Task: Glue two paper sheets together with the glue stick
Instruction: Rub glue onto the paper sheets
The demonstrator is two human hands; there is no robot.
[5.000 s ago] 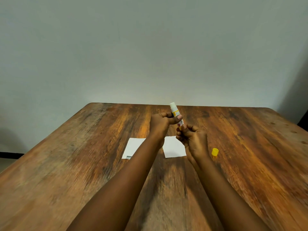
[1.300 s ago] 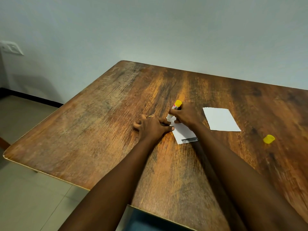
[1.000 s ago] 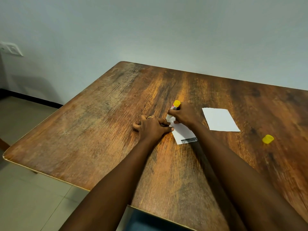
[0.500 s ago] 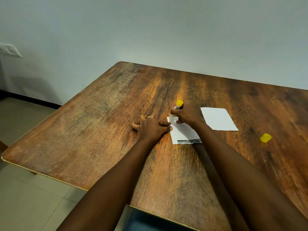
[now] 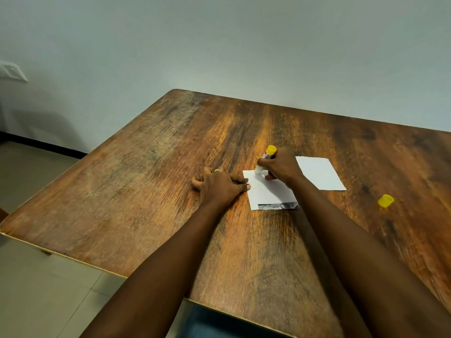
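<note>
Glue stick [image 5: 266,158] moved to sheet [image 5: 268,193] far corner; left hand [image 5: 219,186] pins edge.

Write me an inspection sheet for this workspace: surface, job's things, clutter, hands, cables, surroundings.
Surface: brown wooden table, worn grain.
Job's things: white glue stick with yellow end, uncapped, tip down on the white paper sheet with a printed near edge; plain white paper sheet to its right, partly behind the right hand; small yellow cap farther right on the table.
Clutter: nothing seen.
Hands: left hand flat on the table, one fingertip at the printed sheet's left edge; right hand grips the glue stick.
Cables: nothing seen.
Surroundings: pale wall, white wall plate, tiled floor.
</note>
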